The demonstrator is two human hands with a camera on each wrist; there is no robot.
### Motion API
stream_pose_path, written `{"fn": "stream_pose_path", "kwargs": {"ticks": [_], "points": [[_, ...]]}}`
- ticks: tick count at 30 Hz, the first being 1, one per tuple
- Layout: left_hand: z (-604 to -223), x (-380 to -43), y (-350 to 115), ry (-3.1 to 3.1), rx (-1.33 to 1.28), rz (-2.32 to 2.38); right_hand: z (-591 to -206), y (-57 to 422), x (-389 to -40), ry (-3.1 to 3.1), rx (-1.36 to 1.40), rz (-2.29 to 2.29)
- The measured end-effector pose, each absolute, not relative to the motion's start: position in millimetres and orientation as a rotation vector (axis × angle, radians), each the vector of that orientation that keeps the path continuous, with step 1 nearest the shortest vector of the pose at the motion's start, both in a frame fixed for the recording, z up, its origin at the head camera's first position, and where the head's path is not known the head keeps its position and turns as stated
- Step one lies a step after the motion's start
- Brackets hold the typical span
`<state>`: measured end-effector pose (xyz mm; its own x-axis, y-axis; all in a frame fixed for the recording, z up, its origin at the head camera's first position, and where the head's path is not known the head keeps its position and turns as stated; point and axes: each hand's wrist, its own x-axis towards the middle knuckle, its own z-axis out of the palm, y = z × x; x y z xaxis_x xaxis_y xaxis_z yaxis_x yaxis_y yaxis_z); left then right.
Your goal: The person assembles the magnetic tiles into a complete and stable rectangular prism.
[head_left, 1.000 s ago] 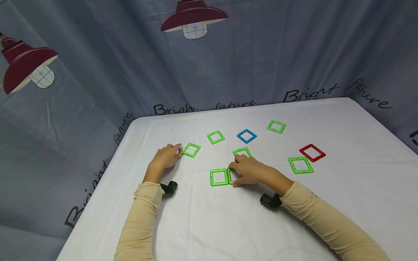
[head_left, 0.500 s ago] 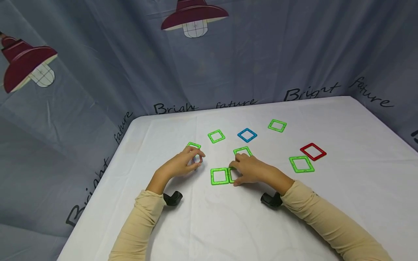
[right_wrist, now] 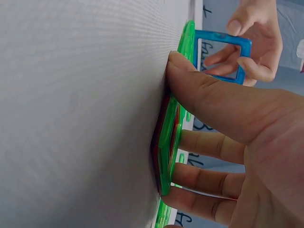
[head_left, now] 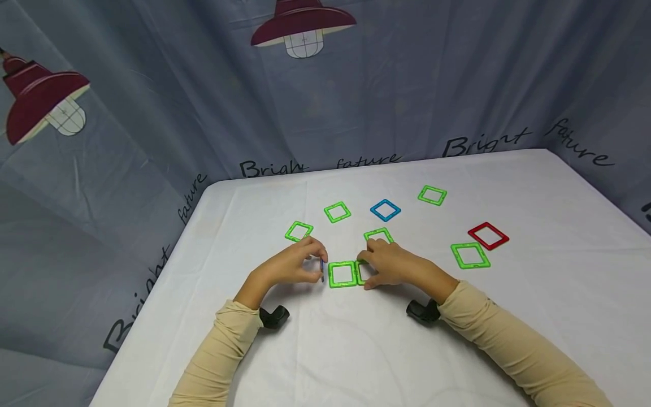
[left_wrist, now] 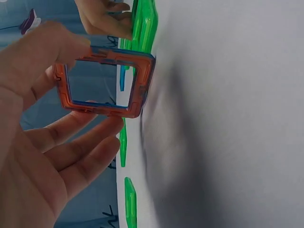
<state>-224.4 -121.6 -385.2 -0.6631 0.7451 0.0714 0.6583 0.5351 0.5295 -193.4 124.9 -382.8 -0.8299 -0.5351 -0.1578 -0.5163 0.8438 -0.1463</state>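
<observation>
My left hand [head_left: 292,264] pinches a square magnetic tile frame [left_wrist: 140,88], orange on one side and blue on the other. Thumb and fingertips grip its opposite edges, and it stands upright just left of a flat green square tile [head_left: 343,284]. Against that green tile's right side lies a second green tile [right_wrist: 165,147], red on its underside, with my right hand [head_left: 390,264] holding it at the edges. The right hand covers most of this second tile in the head view. Behind the right fingers another green tile [head_left: 377,230] shows partly.
More tiles lie spread on the white cloth: green ones at the left [head_left: 299,223], back [head_left: 338,220] and back right [head_left: 432,187], a blue one [head_left: 385,219], and a red one [head_left: 488,224] touching a green one [head_left: 470,266]. A grey printed curtain [head_left: 325,113] hangs behind.
My left hand has moved right and nearer with the orange-and-blue tile, from beside the left green tile to beside the joined green pair. My right hand has stayed in place.
</observation>
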Motion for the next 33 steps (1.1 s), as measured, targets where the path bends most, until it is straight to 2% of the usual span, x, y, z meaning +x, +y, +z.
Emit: {"fn": "stream_pose_path", "kwargs": {"ticks": [33], "points": [[-398.8,-218.5,-122.0,2.499,1.268,0.972,-382.5,124.1,-198.4,2.801,-0.811,-0.158]]}}
